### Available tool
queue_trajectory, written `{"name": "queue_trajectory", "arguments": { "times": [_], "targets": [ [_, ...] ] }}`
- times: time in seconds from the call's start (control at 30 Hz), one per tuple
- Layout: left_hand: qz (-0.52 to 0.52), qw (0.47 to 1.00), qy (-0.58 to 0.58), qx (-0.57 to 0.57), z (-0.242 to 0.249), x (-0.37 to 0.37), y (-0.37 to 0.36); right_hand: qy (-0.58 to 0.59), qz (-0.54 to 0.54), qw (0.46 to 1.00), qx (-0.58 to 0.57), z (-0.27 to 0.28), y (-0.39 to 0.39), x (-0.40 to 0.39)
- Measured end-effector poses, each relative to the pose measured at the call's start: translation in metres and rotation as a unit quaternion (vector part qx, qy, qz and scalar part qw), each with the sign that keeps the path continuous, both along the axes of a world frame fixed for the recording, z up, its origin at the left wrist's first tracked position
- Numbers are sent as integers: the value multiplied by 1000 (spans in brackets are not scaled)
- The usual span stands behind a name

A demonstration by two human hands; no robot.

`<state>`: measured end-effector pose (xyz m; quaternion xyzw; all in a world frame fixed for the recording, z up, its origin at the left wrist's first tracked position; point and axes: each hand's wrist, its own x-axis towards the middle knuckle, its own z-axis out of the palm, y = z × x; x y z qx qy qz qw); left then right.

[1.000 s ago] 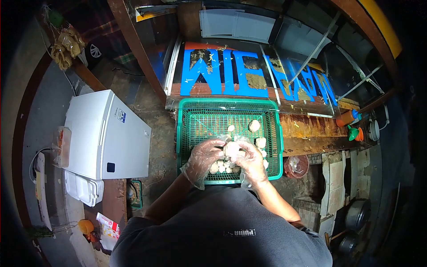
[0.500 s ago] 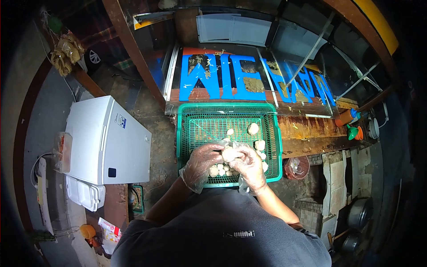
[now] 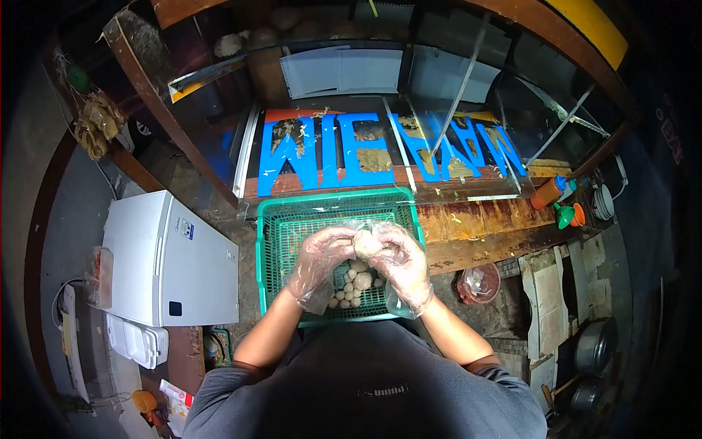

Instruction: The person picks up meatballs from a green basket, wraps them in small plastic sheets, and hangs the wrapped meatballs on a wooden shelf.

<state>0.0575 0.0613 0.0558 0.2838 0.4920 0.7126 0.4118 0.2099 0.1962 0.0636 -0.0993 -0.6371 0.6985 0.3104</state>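
Both of my hands wear clear plastic gloves and meet above a green plastic basket (image 3: 265, 282). Between them is a pale, lumpy ball (image 3: 365, 244). The fingers of my left hand (image 3: 322, 257) press on its left side, and those of my right hand (image 3: 401, 260) curl round its right side. Under my hands, several small pale balls (image 3: 352, 287) lie in the basket, with a larger one (image 3: 363, 280) among them. My hands and gloves hide part of the basket's inside.
A white freezer box (image 3: 172, 256) stands at the left, near stacked white foam trays (image 3: 137, 341). Ahead is a glass case with blue letters (image 3: 358, 154) above a wooden bench (image 3: 475, 223). A reddish bucket (image 3: 478, 283) and metal pots (image 3: 594, 345) are at the right.
The view has shifted, so the basket appears lower and further left. Both hands still hold the ball together, and they now cover the basket's right part, where larger balls showed before.
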Motion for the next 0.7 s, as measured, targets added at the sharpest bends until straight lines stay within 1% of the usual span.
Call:
{"name": "queue_trajectory", "arguments": {
  "times": [0.03, 0.07, 0.1, 0.17, 0.2, 0.23, 0.3, 0.33, 0.37, 0.43, 0.47, 0.5, 0.57, 0.6, 0.63, 0.7],
  "targets": [
    [10, 1000, 10, -4, 5, 3, 7, 4, -3, 1000, 20, 2, 8, 0],
    [26, 998, 59, 17, 8, 6, 16, -7, -26, 999, 39, 7, 14, 2],
    [29, 997, 65, 23, 12, 8, 24, -1, -24, 999, 45, 8, 23, 2],
    [27, 999, 19, 32, 23, 12, 40, 9, -37, 990, 134, 11, 45, 2],
    [49, 999, 21, 11, 33, 14, 49, 17, -44, 990, 134, 18, 53, 0],
    [56, 998, 31, 23, 37, 14, 59, 28, -38, 988, 144, 20, 64, -3],
    [93, 989, 112, 24, 43, 12, 77, 58, -74, 967, 235, 21, 86, -12],
    [108, 988, 104, 48, 50, 13, 86, 60, -85, 957, 272, 29, 94, -16],
    [115, 985, 114, 55, 51, 12, 96, 72, -81, 955, 277, 34, 100, -22],
    [169, 968, 154, 106, 47, 5, 115, 101, -51, 978, 177, 42, 109, -32],
    [166, 967, 165, 101, 42, -4, 123, 99, -52, 978, 176, 43, 115, -37],
    [169, 965, 171, 108, 46, -7, 129, 107, -51, 976, 181, 44, 122, -44],
    [177, 954, 215, 110, 60, -18, 145, 124, -32, 988, 87, 45, 136, -62],
    [178, 952, 203, 146, 65, -24, 155, 142, -28, 987, 67, 48, 142, -69],
    [177, 950, 210, 150, 71, -31, 162, 147, -9, 988, 52, 54, 149, -78],
    [192, 932, 276, 133, 85, -47, 176, 212, -15, 975, 61, 65, 161, -101]
  ]
}}
